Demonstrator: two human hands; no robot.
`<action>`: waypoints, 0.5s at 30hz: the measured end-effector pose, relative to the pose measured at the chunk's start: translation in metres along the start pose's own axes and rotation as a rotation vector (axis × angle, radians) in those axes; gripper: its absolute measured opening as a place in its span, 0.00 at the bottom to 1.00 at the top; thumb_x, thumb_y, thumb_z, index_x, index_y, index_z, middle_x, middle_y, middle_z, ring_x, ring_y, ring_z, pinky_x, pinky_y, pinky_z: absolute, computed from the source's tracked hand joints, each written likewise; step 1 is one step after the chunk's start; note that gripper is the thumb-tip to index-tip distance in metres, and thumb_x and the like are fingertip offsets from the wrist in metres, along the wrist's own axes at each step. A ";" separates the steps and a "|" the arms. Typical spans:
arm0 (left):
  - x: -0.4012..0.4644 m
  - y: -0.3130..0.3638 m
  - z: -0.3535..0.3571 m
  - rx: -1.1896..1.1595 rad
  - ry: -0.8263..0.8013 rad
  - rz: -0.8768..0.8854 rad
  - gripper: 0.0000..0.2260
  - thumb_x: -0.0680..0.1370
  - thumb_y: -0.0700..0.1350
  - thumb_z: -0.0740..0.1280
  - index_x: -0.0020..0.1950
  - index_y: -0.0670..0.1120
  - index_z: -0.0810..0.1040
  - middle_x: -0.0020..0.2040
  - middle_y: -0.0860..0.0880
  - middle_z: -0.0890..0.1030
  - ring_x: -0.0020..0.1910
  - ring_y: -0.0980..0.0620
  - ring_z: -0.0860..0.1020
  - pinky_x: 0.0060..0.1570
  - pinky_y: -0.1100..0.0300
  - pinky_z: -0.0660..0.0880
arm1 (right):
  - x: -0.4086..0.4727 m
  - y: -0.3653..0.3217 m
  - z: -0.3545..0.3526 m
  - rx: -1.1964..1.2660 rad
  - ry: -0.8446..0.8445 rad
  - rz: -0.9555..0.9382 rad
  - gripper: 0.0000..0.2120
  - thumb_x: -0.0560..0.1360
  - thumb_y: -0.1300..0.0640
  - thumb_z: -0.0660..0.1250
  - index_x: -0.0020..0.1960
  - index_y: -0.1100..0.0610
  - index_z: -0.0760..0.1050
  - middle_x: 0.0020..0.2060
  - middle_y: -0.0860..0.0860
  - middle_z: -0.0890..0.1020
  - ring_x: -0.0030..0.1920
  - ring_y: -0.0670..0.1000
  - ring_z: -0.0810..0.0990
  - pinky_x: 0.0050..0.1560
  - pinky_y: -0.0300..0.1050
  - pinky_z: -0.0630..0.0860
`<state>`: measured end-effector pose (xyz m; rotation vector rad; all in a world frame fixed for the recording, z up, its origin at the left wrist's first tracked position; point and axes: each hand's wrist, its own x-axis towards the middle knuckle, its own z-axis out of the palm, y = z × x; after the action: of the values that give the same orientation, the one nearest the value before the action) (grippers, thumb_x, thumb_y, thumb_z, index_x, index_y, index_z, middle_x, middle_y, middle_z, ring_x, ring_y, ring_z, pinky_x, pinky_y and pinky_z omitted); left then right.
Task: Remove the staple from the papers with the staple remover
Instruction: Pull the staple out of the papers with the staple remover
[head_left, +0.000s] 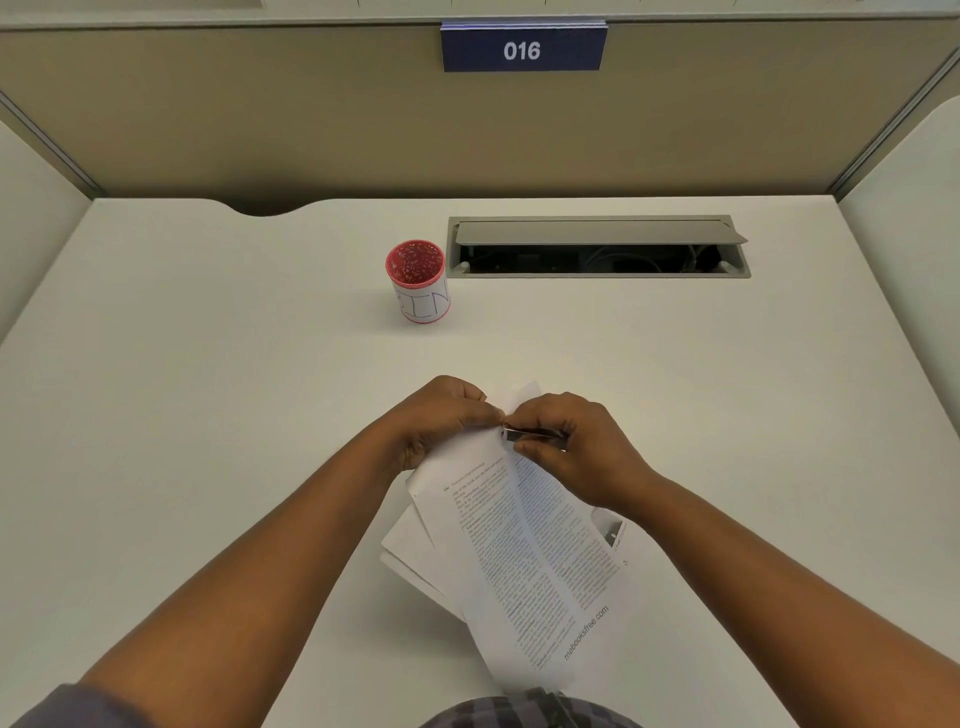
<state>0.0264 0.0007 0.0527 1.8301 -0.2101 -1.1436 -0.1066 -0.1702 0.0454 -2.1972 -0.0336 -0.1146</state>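
Note:
A stack of printed papers (535, 561) lies fanned on the white desk, its top corner lifted between my hands. My left hand (441, 421) pinches that corner from the left. My right hand (576, 447) grips a dark metal staple remover (530, 435), whose tip sits against the paper corner right beside my left fingertips. The staple itself is too small to make out. One sheet corner sticks up behind the hands.
A red mesh cup (417, 280) with a white label stands upright at the back centre. Behind it to the right is an open cable tray (597, 247) set into the desk. Beige partition walls enclose the desk (208, 389).

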 end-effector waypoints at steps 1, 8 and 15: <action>0.001 0.000 -0.001 -0.004 -0.004 -0.003 0.18 0.76 0.43 0.73 0.28 0.48 0.71 0.29 0.48 0.70 0.28 0.52 0.69 0.32 0.60 0.67 | -0.001 0.001 0.001 -0.029 0.023 -0.040 0.12 0.73 0.63 0.75 0.56 0.55 0.85 0.50 0.47 0.86 0.50 0.44 0.80 0.52 0.37 0.76; 0.004 -0.005 -0.002 -0.043 -0.049 -0.035 0.21 0.76 0.41 0.72 0.25 0.50 0.70 0.26 0.50 0.70 0.24 0.54 0.69 0.27 0.65 0.68 | -0.003 0.008 0.005 -0.276 0.094 -0.334 0.08 0.76 0.61 0.74 0.54 0.56 0.85 0.52 0.48 0.86 0.47 0.52 0.81 0.48 0.51 0.76; -0.001 -0.005 -0.008 -0.102 -0.110 -0.027 0.20 0.77 0.41 0.73 0.30 0.49 0.67 0.29 0.49 0.68 0.26 0.53 0.67 0.29 0.62 0.66 | -0.009 0.010 0.010 -0.393 0.203 -0.430 0.07 0.77 0.61 0.72 0.55 0.58 0.85 0.53 0.50 0.86 0.48 0.54 0.81 0.46 0.50 0.75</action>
<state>0.0303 0.0088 0.0504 1.6864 -0.1877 -1.2529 -0.1145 -0.1677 0.0303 -2.5251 -0.4005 -0.6302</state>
